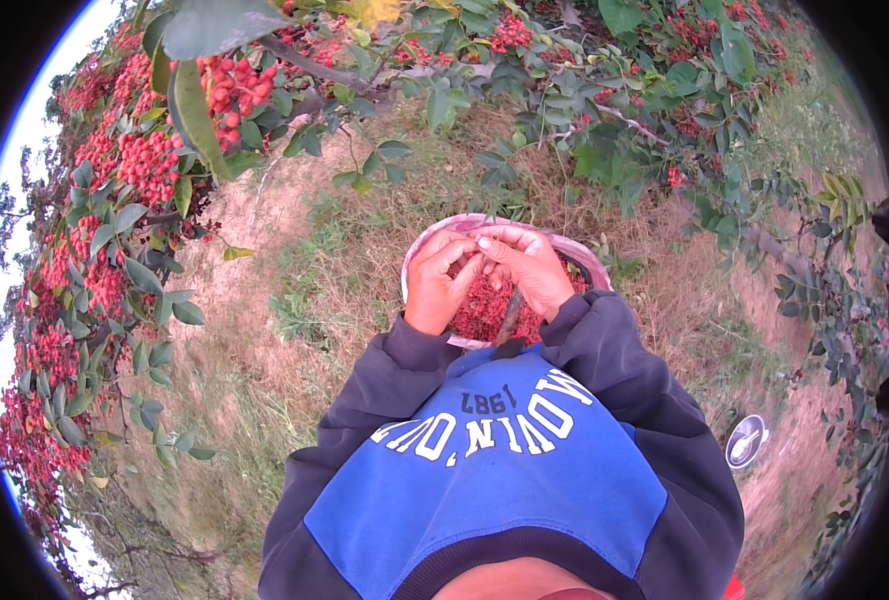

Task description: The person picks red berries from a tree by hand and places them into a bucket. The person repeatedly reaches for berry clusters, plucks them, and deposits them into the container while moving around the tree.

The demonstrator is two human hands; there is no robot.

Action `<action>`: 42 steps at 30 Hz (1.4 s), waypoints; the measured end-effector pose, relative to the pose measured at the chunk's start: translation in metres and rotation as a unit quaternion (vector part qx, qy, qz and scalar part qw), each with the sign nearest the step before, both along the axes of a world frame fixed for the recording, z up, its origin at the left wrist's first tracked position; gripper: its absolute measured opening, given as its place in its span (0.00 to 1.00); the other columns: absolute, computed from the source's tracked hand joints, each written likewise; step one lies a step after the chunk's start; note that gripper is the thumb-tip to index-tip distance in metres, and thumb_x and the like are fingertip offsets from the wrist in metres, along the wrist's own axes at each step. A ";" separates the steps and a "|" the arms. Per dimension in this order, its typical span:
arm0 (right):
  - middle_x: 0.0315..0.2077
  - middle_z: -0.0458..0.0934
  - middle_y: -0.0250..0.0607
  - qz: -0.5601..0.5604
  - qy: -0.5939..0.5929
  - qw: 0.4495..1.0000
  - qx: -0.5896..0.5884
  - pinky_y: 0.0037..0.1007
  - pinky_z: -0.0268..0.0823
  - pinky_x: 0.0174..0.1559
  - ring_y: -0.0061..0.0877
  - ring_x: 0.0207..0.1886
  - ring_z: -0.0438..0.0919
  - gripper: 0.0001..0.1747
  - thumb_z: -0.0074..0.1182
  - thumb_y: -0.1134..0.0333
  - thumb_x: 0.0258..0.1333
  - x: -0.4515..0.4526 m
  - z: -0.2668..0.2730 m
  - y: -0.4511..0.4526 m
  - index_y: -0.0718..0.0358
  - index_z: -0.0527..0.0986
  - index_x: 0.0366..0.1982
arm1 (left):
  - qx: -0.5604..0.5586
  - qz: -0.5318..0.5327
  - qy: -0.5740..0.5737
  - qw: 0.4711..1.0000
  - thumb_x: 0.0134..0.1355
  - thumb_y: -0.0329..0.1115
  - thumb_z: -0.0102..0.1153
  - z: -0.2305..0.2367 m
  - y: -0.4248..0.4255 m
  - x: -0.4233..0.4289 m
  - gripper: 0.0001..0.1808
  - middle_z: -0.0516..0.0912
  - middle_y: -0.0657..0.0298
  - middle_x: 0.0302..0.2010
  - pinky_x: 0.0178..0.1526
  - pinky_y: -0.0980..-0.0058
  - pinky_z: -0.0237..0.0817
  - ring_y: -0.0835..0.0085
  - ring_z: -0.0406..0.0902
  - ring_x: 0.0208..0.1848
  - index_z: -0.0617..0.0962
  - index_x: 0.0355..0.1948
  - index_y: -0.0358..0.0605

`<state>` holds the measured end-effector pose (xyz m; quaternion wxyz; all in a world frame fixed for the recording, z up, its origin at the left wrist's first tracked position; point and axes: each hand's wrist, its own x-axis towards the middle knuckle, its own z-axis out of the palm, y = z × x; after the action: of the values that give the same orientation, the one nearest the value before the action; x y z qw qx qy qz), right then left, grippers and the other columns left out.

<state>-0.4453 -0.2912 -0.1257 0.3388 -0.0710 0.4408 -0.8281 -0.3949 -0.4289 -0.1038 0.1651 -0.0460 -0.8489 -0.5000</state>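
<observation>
Both bare hands meet in front of my body, above a pink-rimmed basket (438, 231) filled with small red berries (482, 311). My left hand (441, 274) and my right hand (527, 266) have their fingers bent and their thumbs and fingertips close together. A tiny dark thing shows near the right fingertips; whether either hand grips something cannot be made out. A strap or handle (510, 319) crosses the berries below my right hand. Dark cuffs reach both wrists.
Branches with clusters of red berries (148, 165) hang at the left and across the top, with a large leaf (216, 26) close to the camera. Leafy branches (797, 262) stand at the right. A metal bowl (747, 442) lies on the dry, grassy ground at the lower right.
</observation>
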 end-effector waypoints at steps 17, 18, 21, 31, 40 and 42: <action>0.26 0.74 0.34 -0.039 -0.105 0.988 -0.103 0.15 0.63 0.23 0.15 0.25 0.70 0.13 0.47 0.73 0.53 0.010 -0.011 -0.002 0.70 0.71 0.41 | 0.106 -0.002 -0.037 0.994 0.55 0.28 0.53 -0.013 -0.005 0.003 0.07 0.76 0.65 0.29 0.28 0.85 0.63 0.83 0.71 0.27 0.76 0.35 0.35; 0.26 0.74 0.35 -0.041 -0.106 0.989 -0.096 0.15 0.63 0.23 0.15 0.25 0.70 0.13 0.47 0.74 0.53 0.010 -0.011 -0.001 0.70 0.71 0.42 | 0.109 0.002 -0.041 0.993 0.56 0.28 0.53 -0.013 -0.004 0.004 0.08 0.76 0.65 0.28 0.27 0.86 0.62 0.84 0.71 0.26 0.76 0.35 0.35; 0.28 0.73 0.34 -0.048 -0.126 0.977 -0.167 0.15 0.61 0.24 0.15 0.26 0.68 0.15 0.46 0.74 0.52 0.007 -0.012 0.005 0.71 0.70 0.43 | 0.242 0.031 -0.108 0.964 0.57 0.29 0.51 -0.012 -0.005 0.009 0.08 0.76 0.65 0.27 0.26 0.86 0.62 0.84 0.70 0.25 0.75 0.36 0.35; 0.30 0.72 0.34 0.020 -0.081 0.990 -0.112 0.15 0.65 0.26 0.16 0.29 0.71 0.19 0.45 0.73 0.54 0.003 -0.004 0.018 0.70 0.65 0.48 | 0.459 -0.105 -0.224 0.853 0.60 0.31 0.45 -0.008 -0.004 0.005 0.11 0.75 0.63 0.34 0.28 0.84 0.63 0.81 0.70 0.29 0.71 0.41 0.36; 0.28 0.74 0.37 0.050 -0.026 0.998 0.001 0.18 0.67 0.23 0.18 0.26 0.74 0.18 0.45 0.74 0.54 0.007 -0.005 0.015 0.70 0.65 0.48 | 0.292 -0.095 -0.258 0.916 0.56 0.31 0.54 -0.012 -0.012 0.004 0.09 0.77 0.68 0.25 0.25 0.87 0.62 0.85 0.70 0.23 0.75 0.35 0.38; 0.27 0.75 0.37 0.051 -0.002 0.998 0.043 0.17 0.67 0.22 0.18 0.25 0.74 0.14 0.46 0.75 0.53 0.004 -0.004 0.015 0.70 0.68 0.43 | 0.292 -0.090 -0.262 0.915 0.56 0.31 0.55 -0.017 -0.014 0.005 0.08 0.77 0.68 0.24 0.24 0.87 0.63 0.86 0.71 0.22 0.75 0.34 0.37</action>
<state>-0.4410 -0.2762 -0.1293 0.3841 -0.0771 0.4715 -0.7901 -0.3900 -0.4427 -0.1205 -0.1032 0.0604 -0.6702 -0.7325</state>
